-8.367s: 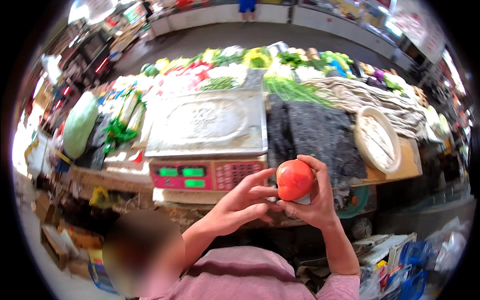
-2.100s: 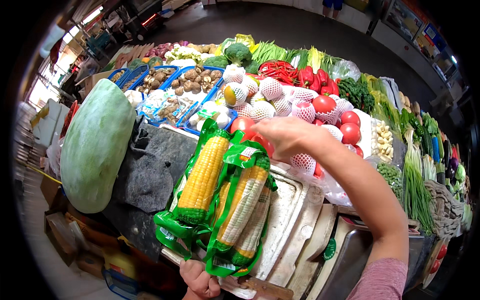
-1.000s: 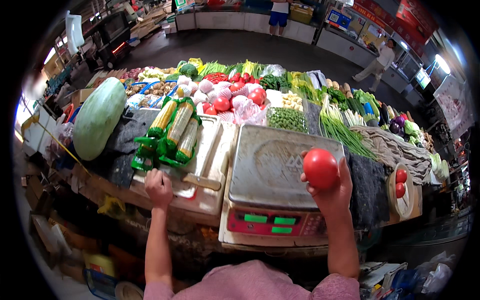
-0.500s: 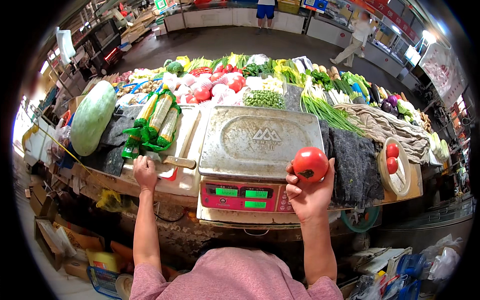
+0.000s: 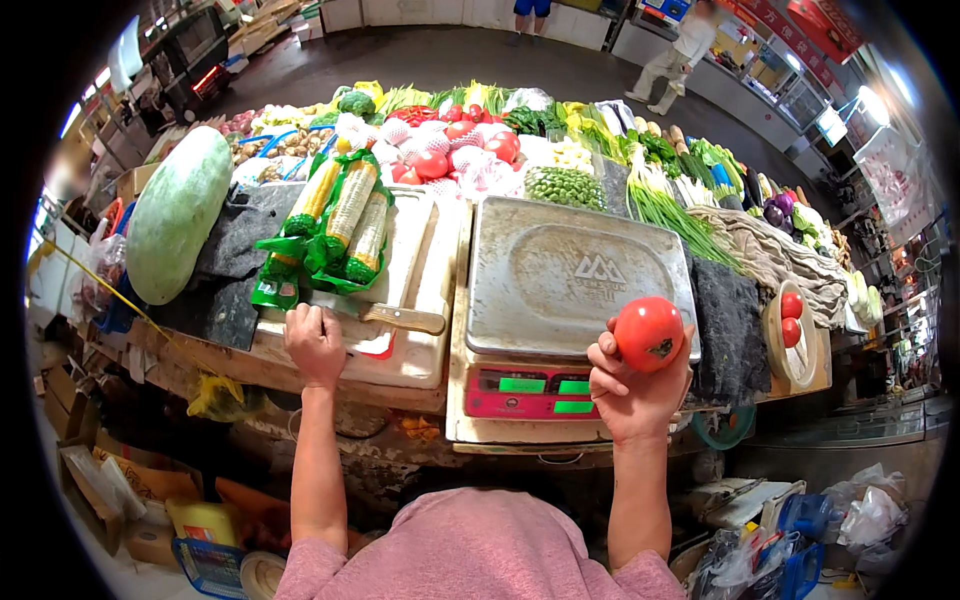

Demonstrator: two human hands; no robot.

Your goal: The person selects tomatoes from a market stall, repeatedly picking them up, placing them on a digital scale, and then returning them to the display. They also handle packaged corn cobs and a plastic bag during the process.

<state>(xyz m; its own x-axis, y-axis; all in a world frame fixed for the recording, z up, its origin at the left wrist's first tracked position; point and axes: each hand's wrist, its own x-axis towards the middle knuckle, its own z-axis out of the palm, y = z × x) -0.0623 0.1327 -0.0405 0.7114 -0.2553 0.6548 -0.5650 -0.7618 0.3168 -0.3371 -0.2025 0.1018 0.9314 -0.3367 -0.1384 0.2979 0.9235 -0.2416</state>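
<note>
A large red tomato [image 5: 649, 333] with a dark patch on its lower side is held up in my right hand [image 5: 640, 392], fingers wrapped round it. It is over the near right corner of a scale with a metal pan [image 5: 570, 270] and a pink display panel. My left hand [image 5: 315, 340] is a closed fist at the near edge of a white board [image 5: 420, 345]; whatever it may hold is hidden. Right beside that fist lies a knife with a wooden handle [image 5: 405, 318]. Packed corn cobs [image 5: 350, 210] in green netting lie just beyond.
A big pale-green winter melon [image 5: 180, 215] stands at the left. Heaped vegetables, with tomatoes [image 5: 430, 164] and green beans [image 5: 565, 188], fill the far side. A round bowl [image 5: 795, 350] with two tomatoes sits at the right by a dark cloth [image 5: 728, 330]. A person [image 5: 680, 55] walks beyond the stall.
My view has shifted, so the stall appears farther right. The tomato stays in my right hand, turned slightly. My left fist keeps its place by the knife. The person beyond has walked on leftward.
</note>
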